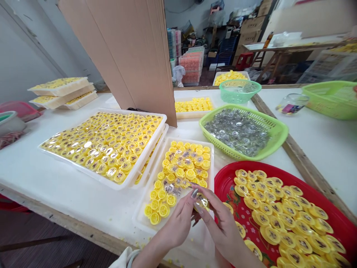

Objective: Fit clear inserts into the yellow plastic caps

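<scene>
1 yellow piece [202,201] in left hand [180,220] and right hand [224,225], grip closed; white tray [212,156] below, red tray edge [223,173] beside.

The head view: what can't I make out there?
Head view:
Small piece between left hand and right hand: partly hidden by fingers.
Prints on yellow discs: too small to read.
Red tray: cut by bottom edge.
Far-right green basket: cut off at right edge.
White tray behind cardboard panel: partly hidden by panel.
</scene>
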`<state>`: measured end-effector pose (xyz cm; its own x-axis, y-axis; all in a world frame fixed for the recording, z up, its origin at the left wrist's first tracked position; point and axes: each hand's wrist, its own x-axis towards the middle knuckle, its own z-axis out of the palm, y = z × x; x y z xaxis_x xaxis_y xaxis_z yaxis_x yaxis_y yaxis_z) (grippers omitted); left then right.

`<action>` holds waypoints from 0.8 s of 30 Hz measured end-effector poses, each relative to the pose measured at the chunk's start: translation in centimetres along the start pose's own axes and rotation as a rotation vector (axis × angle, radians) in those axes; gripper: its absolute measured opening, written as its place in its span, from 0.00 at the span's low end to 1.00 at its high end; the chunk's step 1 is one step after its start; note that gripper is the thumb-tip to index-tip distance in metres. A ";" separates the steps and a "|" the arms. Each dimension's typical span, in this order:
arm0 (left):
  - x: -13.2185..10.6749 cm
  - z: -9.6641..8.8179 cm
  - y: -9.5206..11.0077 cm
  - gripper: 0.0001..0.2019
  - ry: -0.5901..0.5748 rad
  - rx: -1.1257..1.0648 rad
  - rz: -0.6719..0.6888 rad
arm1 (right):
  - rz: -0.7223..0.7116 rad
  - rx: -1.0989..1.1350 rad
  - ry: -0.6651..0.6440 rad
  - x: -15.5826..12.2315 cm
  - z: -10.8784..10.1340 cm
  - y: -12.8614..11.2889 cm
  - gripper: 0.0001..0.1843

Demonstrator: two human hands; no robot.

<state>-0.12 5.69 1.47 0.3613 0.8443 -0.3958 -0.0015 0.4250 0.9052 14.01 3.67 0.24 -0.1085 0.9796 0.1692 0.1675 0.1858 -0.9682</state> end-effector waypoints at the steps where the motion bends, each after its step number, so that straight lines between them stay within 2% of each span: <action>1: 0.0 -0.1 -0.1 0.38 0.000 -0.017 0.016 | -0.009 -0.017 0.023 0.0 0.1 -0.2 0.21; 4: 0.0 -0.4 -0.5 0.34 -0.020 -0.104 0.066 | -0.028 -0.015 0.082 0.2 0.5 -0.9 0.19; 7: 0.0 -0.7 -0.8 0.35 -0.068 -0.179 0.093 | -0.009 0.017 0.103 0.3 0.8 -1.3 0.17; 12: 0.4 -1.2 -1.7 0.30 0.058 -0.132 0.072 | -0.001 0.075 0.100 0.5 0.7 -1.1 0.18; 15: 0.3 -1.5 -2.1 0.30 0.076 -0.115 0.015 | -0.011 0.108 0.046 0.4 0.1 -1.0 0.19; 20: -0.7 -1.0 -1.1 0.33 0.010 0.000 0.034 | 0.063 0.208 -0.045 -0.1 -0.7 -1.1 0.22; 22: -0.9 -0.6 -0.6 0.36 -0.005 0.035 0.050 | 0.095 0.223 -0.034 -0.2 -0.5 -0.8 0.22; 24: -1.0 -0.4 -0.3 0.37 -0.013 0.066 0.060 | 0.051 0.151 0.002 -0.2 -0.3 -0.3 0.22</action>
<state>-0.84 4.83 1.57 0.3742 0.8630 -0.3393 0.0384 0.3512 0.9355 14.31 3.40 0.52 -0.1019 0.9876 0.1191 0.0241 0.1221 -0.9922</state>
